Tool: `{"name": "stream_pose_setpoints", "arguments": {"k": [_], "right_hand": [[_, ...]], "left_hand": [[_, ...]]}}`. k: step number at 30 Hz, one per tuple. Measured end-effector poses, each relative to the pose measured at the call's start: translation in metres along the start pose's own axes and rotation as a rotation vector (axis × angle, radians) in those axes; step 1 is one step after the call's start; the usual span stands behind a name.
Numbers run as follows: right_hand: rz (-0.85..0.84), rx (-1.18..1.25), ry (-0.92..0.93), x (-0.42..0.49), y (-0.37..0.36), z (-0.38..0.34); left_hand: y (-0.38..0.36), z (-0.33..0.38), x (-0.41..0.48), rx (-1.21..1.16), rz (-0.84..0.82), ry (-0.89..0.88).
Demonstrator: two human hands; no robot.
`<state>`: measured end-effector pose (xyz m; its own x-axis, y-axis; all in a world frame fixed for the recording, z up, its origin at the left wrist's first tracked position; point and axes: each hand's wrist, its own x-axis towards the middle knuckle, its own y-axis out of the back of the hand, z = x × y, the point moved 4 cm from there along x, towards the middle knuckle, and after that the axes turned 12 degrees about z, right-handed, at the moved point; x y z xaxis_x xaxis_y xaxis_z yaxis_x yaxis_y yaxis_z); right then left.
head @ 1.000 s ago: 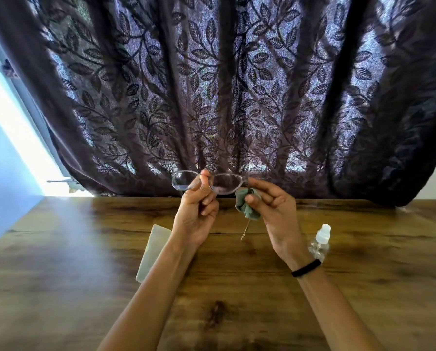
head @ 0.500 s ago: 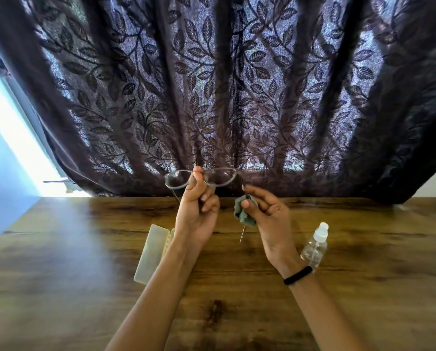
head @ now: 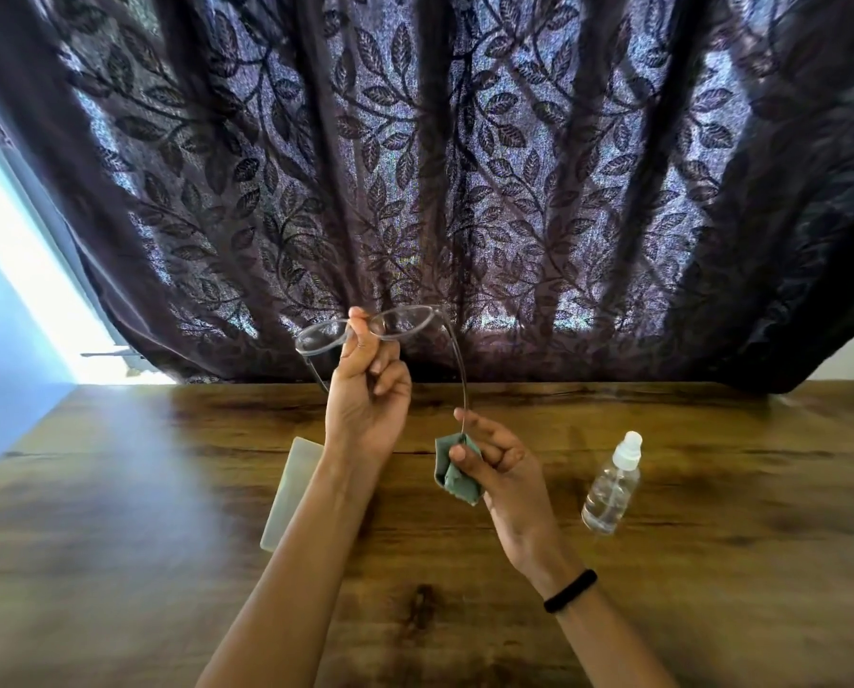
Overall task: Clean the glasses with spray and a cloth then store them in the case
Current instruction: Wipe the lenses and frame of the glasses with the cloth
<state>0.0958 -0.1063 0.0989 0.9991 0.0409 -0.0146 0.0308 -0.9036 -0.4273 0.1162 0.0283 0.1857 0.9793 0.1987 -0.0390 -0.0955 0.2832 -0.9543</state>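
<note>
The glasses (head: pixel 400 321), thin-framed with clear lenses, are held up in front of the curtain, my left hand (head: pixel 365 399) pinching them at the bridge. Their right temple arm hangs down to my right hand (head: pixel 494 454). That hand is lower, just above the table, with the crumpled green cloth (head: pixel 457 471) pinched between thumb and fingers at the tip of the temple arm. A clear spray bottle (head: pixel 612 484) with a white cap stands on the table to the right of my right hand. The pale glasses case (head: pixel 291 489) lies beside my left forearm, partly hidden by it.
The wooden table (head: pixel 167 538) stretches wide to both sides. A dark leaf-patterned curtain (head: pixel 464 166) hangs right behind its far edge. A bright window gap and a blue wall are at the far left.
My right hand has slid with the cloth from beside the right lens down along the temple arm to its tip. My left hand has tilted the glasses slightly.
</note>
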Motion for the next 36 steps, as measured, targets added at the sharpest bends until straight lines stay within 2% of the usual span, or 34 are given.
{"name": "stream_pose_setpoints", "arguments": {"k": [5,8,10,14,17,19,21,23,25,28,31,36], "right_hand": [[-0.01,-0.158,0.004,-0.005,0.012,0.008],[0.052,-0.286,-0.021,0.0,0.028,0.015],[0.098,-0.472,0.015,0.007,0.041,0.019],[0.175,-0.971,0.221,0.018,0.063,0.023],[0.211,-1.103,0.268,0.02,0.071,0.019],[0.248,-1.004,0.331,0.018,0.07,0.008],[0.289,-0.76,0.363,0.015,0.062,-0.008],[0.257,-0.45,0.287,0.012,0.048,-0.023],[0.19,-0.275,0.218,0.012,0.033,-0.034],[0.101,-0.209,0.194,0.01,0.015,-0.045],[0.087,-0.211,0.211,0.007,0.007,-0.048],[0.121,-0.229,0.268,0.004,0.005,-0.053]], "left_hand": [[-0.005,0.006,0.003,-0.013,-0.021,-0.007],[-0.004,0.006,0.003,0.004,-0.024,0.004],[0.0,0.004,0.002,0.015,-0.02,0.018],[0.009,-0.002,0.002,0.028,0.008,0.046],[0.012,-0.006,0.001,0.039,0.014,0.052],[0.012,-0.007,0.0,0.047,0.006,0.049],[0.012,-0.009,-0.001,0.047,-0.002,0.052],[0.012,-0.01,-0.001,0.048,-0.005,0.061],[0.012,-0.012,-0.002,0.051,-0.004,0.078],[0.014,-0.016,-0.001,0.035,-0.016,0.114],[0.016,-0.018,-0.004,0.023,-0.02,0.13],[0.029,-0.021,-0.002,-0.027,0.119,0.176]]}}
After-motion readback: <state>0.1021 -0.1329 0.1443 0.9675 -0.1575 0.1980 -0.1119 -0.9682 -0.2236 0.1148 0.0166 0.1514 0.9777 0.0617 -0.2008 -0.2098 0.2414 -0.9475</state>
